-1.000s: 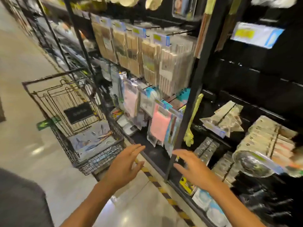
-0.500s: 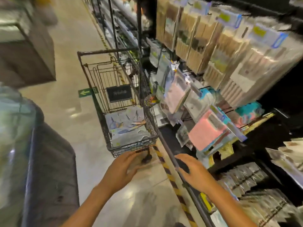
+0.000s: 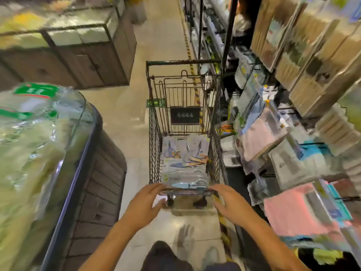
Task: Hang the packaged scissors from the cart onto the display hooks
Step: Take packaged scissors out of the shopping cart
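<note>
A dark wire cart (image 3: 154,137) stands in the aisle straight ahead of me. Several packaged scissors (image 3: 185,163) lie flat in its basket, pale cards with blue and orange handles. My left hand (image 3: 145,204) hovers open at the cart's near left corner, fingers spread, holding nothing. My right hand (image 3: 230,204) hovers open at the near right corner, also empty. The display rack (image 3: 293,124) with hanging packaged goods runs along the right side, blurred by motion.
A curved glass freezer case (image 3: 58,163) with bagged goods fills the left side. A wooden display cabinet (image 3: 78,61) stands farther back on the left. Yellow-black floor tape (image 3: 220,216) runs along the rack base. My feet (image 3: 195,257) show below.
My view has swung left from the rack toward the cart, which now stands centred ahead. Both empty hands have moved up to the cart's near edge.
</note>
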`<action>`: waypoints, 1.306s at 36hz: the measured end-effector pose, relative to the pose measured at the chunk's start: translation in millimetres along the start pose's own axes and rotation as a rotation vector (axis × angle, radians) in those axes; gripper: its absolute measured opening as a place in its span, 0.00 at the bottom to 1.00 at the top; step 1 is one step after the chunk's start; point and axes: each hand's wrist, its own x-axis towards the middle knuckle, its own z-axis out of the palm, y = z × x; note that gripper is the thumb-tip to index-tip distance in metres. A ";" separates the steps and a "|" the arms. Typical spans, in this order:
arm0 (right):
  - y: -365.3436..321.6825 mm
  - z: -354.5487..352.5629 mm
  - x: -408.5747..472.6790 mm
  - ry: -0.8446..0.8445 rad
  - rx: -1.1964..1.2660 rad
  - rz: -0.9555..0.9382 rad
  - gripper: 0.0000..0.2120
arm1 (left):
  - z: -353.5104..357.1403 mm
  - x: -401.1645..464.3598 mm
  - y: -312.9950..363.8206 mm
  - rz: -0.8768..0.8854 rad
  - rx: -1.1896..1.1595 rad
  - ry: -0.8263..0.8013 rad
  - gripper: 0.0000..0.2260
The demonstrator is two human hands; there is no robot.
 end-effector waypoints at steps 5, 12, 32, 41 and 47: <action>4.0 -3.1 38.8 -0.093 0.003 -0.003 0.23 | 9.5 14.4 -9.5 -0.063 -0.008 -0.011 0.34; 6.2 0.2 91.9 -0.177 -0.052 0.030 0.27 | 12.8 52.8 -27.8 -0.117 -0.040 -0.051 0.28; 10.0 30.0 219.3 -0.262 -0.058 0.185 0.19 | 60.6 181.6 -108.7 -0.104 -0.112 -0.379 0.30; 85.4 106.9 293.7 -0.375 -0.115 0.188 0.21 | 129.9 213.5 -121.8 -0.280 -0.084 -0.509 0.28; 121.0 155.9 318.9 -0.307 -0.155 0.146 0.26 | 174.3 224.7 -139.7 -0.338 -0.032 -0.552 0.25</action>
